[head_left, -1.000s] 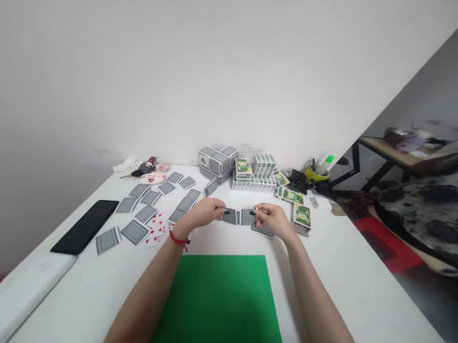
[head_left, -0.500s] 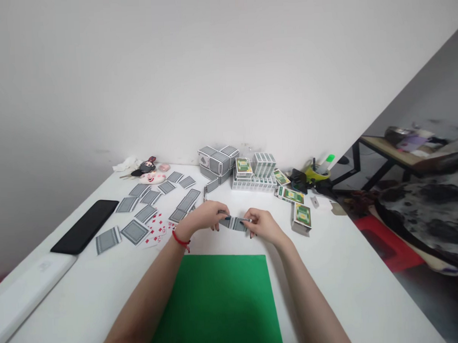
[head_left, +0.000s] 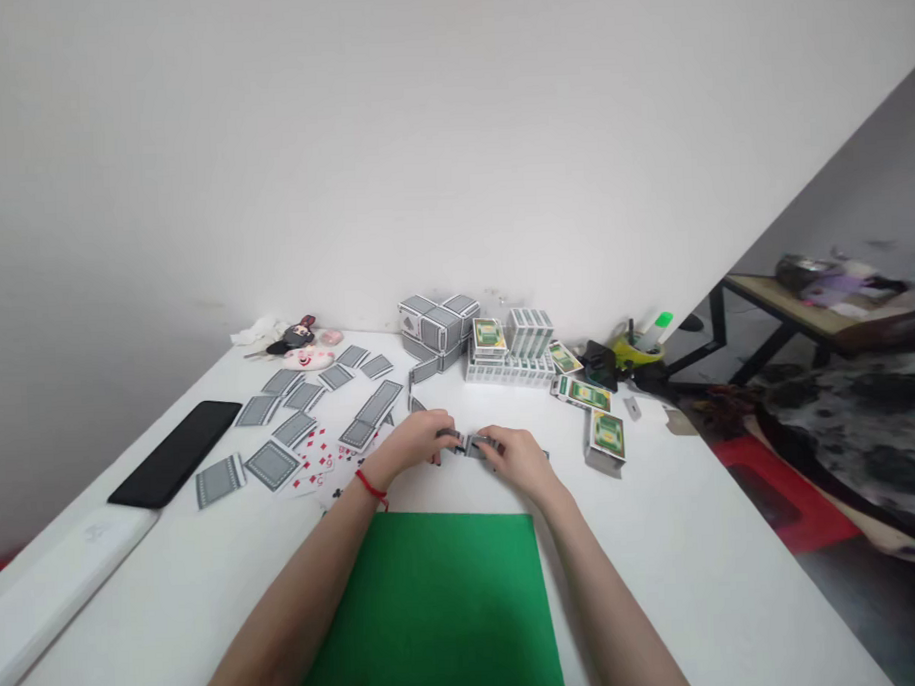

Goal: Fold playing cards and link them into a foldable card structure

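Note:
Grey-backed playing cards (head_left: 472,447) are between my two hands, just beyond the green sheet (head_left: 443,594). My left hand (head_left: 423,436) pinches a card at the left, a red cord around its wrist. From the other side my right hand (head_left: 517,455) grips a card with thumb and fingers. A bit of grey card shows past the right hand's outer edge. Behind the left hand, several cards stand on edge in a row leading to a block built of grey-backed cards (head_left: 436,329). The fingers hide much of the held cards.
Loose cards (head_left: 273,465) lie scattered at the left, some face up. A black phone (head_left: 176,453) and a long white object (head_left: 67,557) lie farther left. Green-and-white card boxes (head_left: 510,369) are stacked at the back; another box (head_left: 605,436) stands right. A yellow holder (head_left: 636,351) carries a green-capped marker.
My right hand has shifted slightly right and down, and more of the card between my hands is now covered. A bit of card now shows past its outer edge. The view has moved slightly.

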`<state>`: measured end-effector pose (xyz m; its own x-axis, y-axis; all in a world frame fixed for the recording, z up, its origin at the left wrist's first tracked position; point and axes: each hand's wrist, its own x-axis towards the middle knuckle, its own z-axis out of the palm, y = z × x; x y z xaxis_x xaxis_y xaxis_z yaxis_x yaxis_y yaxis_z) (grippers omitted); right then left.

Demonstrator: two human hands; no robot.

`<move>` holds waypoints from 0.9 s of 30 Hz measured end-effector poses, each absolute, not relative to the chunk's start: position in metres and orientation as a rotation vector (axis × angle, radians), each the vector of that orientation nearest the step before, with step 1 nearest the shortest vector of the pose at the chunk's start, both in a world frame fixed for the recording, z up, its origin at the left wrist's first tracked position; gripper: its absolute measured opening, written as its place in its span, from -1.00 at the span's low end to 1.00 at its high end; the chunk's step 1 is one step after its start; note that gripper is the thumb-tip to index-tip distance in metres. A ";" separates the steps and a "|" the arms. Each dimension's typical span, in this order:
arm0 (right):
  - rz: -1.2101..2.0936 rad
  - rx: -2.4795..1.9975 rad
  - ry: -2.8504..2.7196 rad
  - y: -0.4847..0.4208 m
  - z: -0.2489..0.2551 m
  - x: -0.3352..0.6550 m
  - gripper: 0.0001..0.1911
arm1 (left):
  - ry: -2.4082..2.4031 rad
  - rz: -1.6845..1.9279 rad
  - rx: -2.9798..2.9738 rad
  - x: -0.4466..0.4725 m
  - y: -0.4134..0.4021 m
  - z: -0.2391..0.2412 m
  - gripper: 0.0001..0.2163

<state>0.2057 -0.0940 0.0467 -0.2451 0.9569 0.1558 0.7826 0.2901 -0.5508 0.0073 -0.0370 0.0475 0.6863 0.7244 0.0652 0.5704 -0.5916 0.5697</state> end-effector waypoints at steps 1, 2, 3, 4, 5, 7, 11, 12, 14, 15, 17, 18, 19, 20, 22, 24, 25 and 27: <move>0.519 -1.564 -2.092 -0.094 0.046 0.205 -0.81 | 0.989 0.410 2.387 0.007 -0.037 0.045 -0.81; 0.543 -1.576 -2.083 -0.094 0.045 0.205 -0.82 | 0.986 0.416 2.397 0.007 -0.038 0.044 -0.80; 0.571 -1.587 -2.076 -0.093 0.044 0.205 -0.84 | 0.983 0.416 2.417 0.006 -0.038 0.043 -0.80; 0.605 -1.595 -2.074 -0.093 0.043 0.205 -0.85 | 0.978 0.415 2.449 0.005 -0.038 0.042 -0.81; 0.639 -1.600 -2.073 -0.093 0.043 0.205 -0.86 | 0.975 0.422 2.492 0.004 -0.039 0.041 -0.83; 0.676 -1.599 -2.063 -0.093 0.042 0.206 -0.86 | 1.005 0.470 2.590 0.001 -0.039 0.040 -0.82; 0.634 -1.548 -2.050 -0.094 0.038 0.205 -0.83 | 1.182 0.553 2.683 -0.005 -0.039 0.035 -0.61; 0.615 -1.539 -2.052 -0.094 0.036 0.204 -0.83 | 1.207 0.545 2.691 -0.006 -0.039 0.034 -0.64; 0.577 -1.531 -2.054 -0.095 0.032 0.201 -0.82 | 1.213 0.522 2.703 -0.006 -0.039 0.033 -0.72; 0.554 -1.529 -2.052 -0.095 0.030 0.199 -0.81 | 1.208 0.512 2.705 -0.006 -0.039 0.033 -0.75; 0.509 -1.519 -2.045 -0.096 0.026 0.197 -0.81 | 1.198 0.506 2.709 -0.004 -0.039 0.032 -0.78; 0.494 -1.508 -2.041 -0.096 0.024 0.195 -0.81 | 1.190 0.505 2.714 -0.004 -0.039 0.032 -0.79; 0.483 -1.494 -2.040 -0.096 0.022 0.194 -0.81 | 1.180 0.504 2.723 -0.003 -0.039 0.032 -0.79; 0.475 -1.480 -2.039 -0.096 0.020 0.194 -0.81 | 1.169 0.503 2.733 -0.002 -0.039 0.032 -0.80; 0.464 -1.454 -2.036 -0.096 0.016 0.193 -0.82 | 1.145 0.499 2.747 -0.002 -0.040 0.033 -0.81; 0.455 -1.437 -2.022 -0.094 0.013 0.193 -0.82 | 1.126 0.494 2.748 -0.002 -0.041 0.033 -0.81; 0.452 -1.429 -2.013 -0.094 0.012 0.193 -0.82 | 1.117 0.493 2.745 -0.002 -0.042 0.033 -0.81; 0.452 -1.416 -2.004 -0.093 0.009 0.193 -0.81 | 1.098 0.491 2.736 -0.002 -0.042 0.034 -0.81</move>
